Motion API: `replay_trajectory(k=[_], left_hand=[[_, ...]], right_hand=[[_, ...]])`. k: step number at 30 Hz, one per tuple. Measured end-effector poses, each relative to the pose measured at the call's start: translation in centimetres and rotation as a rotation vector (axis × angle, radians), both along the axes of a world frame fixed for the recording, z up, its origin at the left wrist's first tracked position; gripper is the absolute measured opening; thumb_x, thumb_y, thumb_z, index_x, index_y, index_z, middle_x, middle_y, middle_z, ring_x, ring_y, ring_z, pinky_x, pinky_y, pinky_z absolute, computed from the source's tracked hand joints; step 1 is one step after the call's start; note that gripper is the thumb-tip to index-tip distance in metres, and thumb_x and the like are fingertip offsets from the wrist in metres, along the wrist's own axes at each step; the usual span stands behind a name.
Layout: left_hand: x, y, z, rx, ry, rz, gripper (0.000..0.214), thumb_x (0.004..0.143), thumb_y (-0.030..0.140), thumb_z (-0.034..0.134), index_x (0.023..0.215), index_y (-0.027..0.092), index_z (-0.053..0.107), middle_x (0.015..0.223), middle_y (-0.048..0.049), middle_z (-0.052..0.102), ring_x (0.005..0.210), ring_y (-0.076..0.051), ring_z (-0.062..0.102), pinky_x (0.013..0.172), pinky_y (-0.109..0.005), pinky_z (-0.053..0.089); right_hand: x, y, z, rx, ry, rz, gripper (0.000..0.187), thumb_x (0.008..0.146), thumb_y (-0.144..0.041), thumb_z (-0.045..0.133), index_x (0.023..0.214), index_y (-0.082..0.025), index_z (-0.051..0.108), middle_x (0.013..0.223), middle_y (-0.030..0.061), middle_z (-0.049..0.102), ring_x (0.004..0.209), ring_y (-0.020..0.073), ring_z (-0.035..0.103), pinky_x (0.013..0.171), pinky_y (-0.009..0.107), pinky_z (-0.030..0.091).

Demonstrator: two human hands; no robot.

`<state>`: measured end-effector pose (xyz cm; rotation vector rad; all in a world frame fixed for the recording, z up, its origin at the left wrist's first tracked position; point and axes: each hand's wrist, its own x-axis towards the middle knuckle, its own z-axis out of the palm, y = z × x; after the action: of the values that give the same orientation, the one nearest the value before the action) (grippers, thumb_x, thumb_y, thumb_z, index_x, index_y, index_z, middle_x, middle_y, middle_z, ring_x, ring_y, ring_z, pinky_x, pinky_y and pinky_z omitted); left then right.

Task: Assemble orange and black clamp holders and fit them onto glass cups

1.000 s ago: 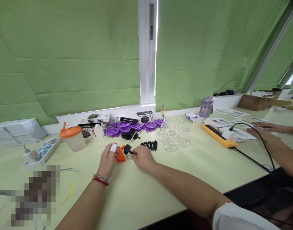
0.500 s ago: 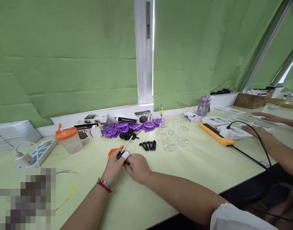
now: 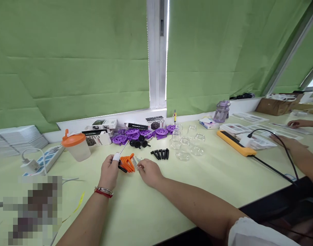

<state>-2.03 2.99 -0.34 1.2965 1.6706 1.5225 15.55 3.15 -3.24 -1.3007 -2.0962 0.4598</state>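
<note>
A pale desk (image 3: 136, 212) lies beneath both hands. The left hand (image 3: 109, 172) has its grip closed around a screwdriver (image 3: 124, 148), shaft slanting away and rightward. The right hand (image 3: 150, 173) has its grip pinched narrow; whether anything is caught in it I cannot tell. Orange plastic brackets (image 3: 127, 163) fan out just right of the left grip. A black plastic piece (image 3: 122, 168) juts from the left fingers. Slim metal rods (image 3: 135, 164) lie just left of the right grip, the nearer one, long axes running mostly away from the person.
</note>
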Motion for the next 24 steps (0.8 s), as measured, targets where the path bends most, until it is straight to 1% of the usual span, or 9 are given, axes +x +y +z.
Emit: replay_trajectory(k=[2, 4, 8, 12, 15, 18, 20, 22, 24], left_hand=[[-0.6, 0.3, -0.2, 0.006, -0.02, 0.032, 0.039, 0.08, 0.055, 0.047, 0.068, 0.019, 0.056, 0.059, -0.0012, 0.057, 0.057, -0.015, 0.049, 0.054, -0.027, 0.041], [-0.9, 0.5, -0.4, 0.016, -0.043, 0.045, 0.038, 0.08, 0.054, 0.049, 0.069, 0.019, 0.057, 0.06, -0.0005, 0.057, 0.056, -0.014, 0.047, 0.053, -0.026, 0.039], [-1.0, 0.6, -0.7, 0.039, -0.061, 0.036, 0.037, 0.077, 0.055, 0.056, 0.075, 0.018, 0.061, 0.061, 0.0018, 0.056, 0.054, -0.012, 0.044, 0.05, -0.024, 0.036], [-1.2, 0.6, -0.7, 0.053, -0.07, 0.03, 0.041, 0.074, 0.055, 0.059, 0.079, 0.016, 0.065, 0.062, 0.001, 0.056, 0.055, -0.012, 0.046, 0.05, -0.023, 0.037], [-1.2, 0.6, -0.6, 0.058, -0.084, 0.033, 0.042, 0.074, 0.056, 0.059, 0.081, 0.015, 0.066, 0.063, 0.0003, 0.057, 0.054, -0.012, 0.045, 0.05, -0.023, 0.037], [-1.2, 0.5, -0.4, 0.049, -0.071, 0.036, 0.042, 0.074, 0.056, 0.058, 0.082, 0.015, 0.066, 0.059, 0.0015, 0.055, 0.051, -0.011, 0.043, 0.05, -0.024, 0.038], [-1.1, 0.5, -0.4, 0.039, -0.073, 0.034, 0.041, 0.074, 0.055, 0.059, 0.081, 0.016, 0.066, 0.058, 0.002, 0.055, 0.051, -0.012, 0.044, 0.051, -0.024, 0.039], [-1.1, 0.5, -0.4, 0.025, -0.08, 0.019, 0.039, 0.072, 0.054, 0.061, 0.079, 0.016, 0.067, 0.059, 0.0015, 0.057, 0.052, -0.012, 0.046, 0.052, -0.024, 0.039], [-1.1, 0.5, -0.4, 0.009, -0.084, -0.003, 0.038, 0.07, 0.053, 0.063, 0.08, 0.016, 0.067, 0.061, 0.0005, 0.058, 0.054, -0.013, 0.048, 0.052, -0.024, 0.04]], right_hand=[[-0.3, 0.9, 0.2, -0.047, -0.017, -0.05, 0.019, 0.088, -0.028, 0.05, 0.094, -0.021, 0.067, 0.097, 0.0037, 0.066, 0.082, 0.0144, 0.06, 0.069, 0.024, 0.04], [-0.9, 1.9, 0.7, -0.083, -0.06, -0.076, 0.019, 0.087, -0.031, 0.053, 0.089, -0.022, 0.069, 0.095, 0.003, 0.067, 0.079, 0.0143, 0.061, 0.064, 0.024, 0.038], [-2.7, 3.3, 2.2, -0.163, -0.124, -0.104, 0.023, 0.085, -0.038, 0.054, 0.081, -0.023, 0.071, 0.081, 0.0028, 0.07, 0.072, 0.0147, 0.061, 0.055, 0.023, 0.034], [-4.6, 3.7, 3.2, -0.318, -0.185, -0.185, 0.021, 0.077, -0.04, 0.061, 0.072, -0.022, 0.07, 0.072, 0.0043, 0.069, 0.066, 0.0162, 0.062, 0.05, 0.023, 0.034], [-5.2, 3.8, 3.2, -0.365, -0.184, -0.232, 0.018, 0.074, -0.039, 0.064, 0.07, -0.021, 0.068, 0.068, 0.005, 0.068, 0.063, 0.017, 0.062, 0.048, 0.024, 0.033], [-4.8, 4.0, 2.9, -0.367, -0.127, -0.228, 0.015, 0.071, -0.035, 0.064, 0.064, -0.021, 0.065, 0.063, 0.0029, 0.065, 0.059, 0.0152, 0.059, 0.047, 0.023, 0.032], [-3.9, 4.2, 2.8, -0.365, -0.056, -0.192, 0.02, 0.073, -0.031, 0.061, 0.058, -0.019, 0.061, 0.058, 0.0008, 0.061, 0.055, 0.0126, 0.055, 0.047, 0.022, 0.03], [-2.7, 4.4, 3.0, -0.369, 0.073, -0.151, 0.022, 0.076, -0.029, 0.057, 0.056, -0.018, 0.057, 0.054, -0.001, 0.057, 0.051, 0.01, 0.049, 0.047, 0.021, 0.029], [-1.3, 4.5, 3.4, -0.405, 0.272, -0.118, 0.02, 0.078, -0.029, 0.055, 0.062, -0.017, 0.056, 0.056, -0.0022, 0.056, 0.049, 0.008, 0.044, 0.046, 0.02, 0.029]])
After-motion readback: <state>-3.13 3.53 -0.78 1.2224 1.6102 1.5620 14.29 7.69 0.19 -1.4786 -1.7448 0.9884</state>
